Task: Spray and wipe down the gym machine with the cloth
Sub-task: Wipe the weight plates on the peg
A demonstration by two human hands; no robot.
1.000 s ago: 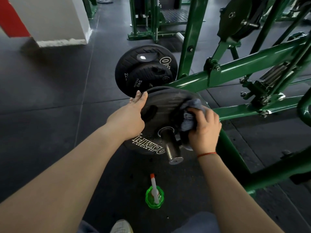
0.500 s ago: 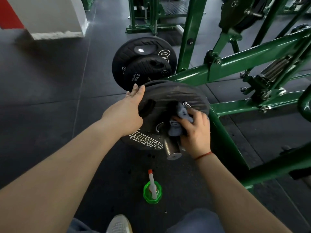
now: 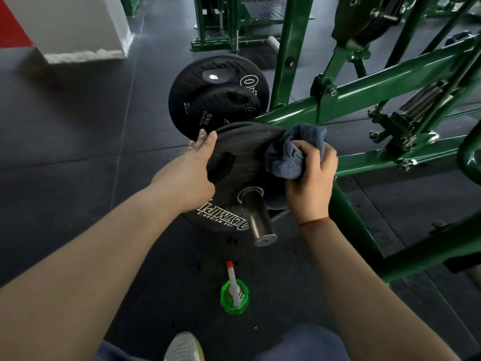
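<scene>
A black weight plate (image 3: 234,165) sits on the steel sleeve (image 3: 257,217) of the green gym machine (image 3: 390,84). My right hand (image 3: 311,186) grips a bunched grey-blue cloth (image 3: 291,155) against the plate's upper right face. My left hand (image 3: 192,173) rests on the plate's left rim with straight fingers reaching over the edge. A green spray bottle (image 3: 234,295) with a white nozzle and red tip stands on the floor below the sleeve, apart from both hands.
More black plates (image 3: 216,97) hang on the frame behind. Green frame bars (image 3: 348,217) run right of and below my right arm. A white pillar base (image 3: 86,35) stands far left. My shoe (image 3: 183,347) is at the bottom edge on the dark rubber floor.
My right hand has moved the cloth from beside the sleeve up to the plate's upper right edge. My left hand has stayed on the left rim.
</scene>
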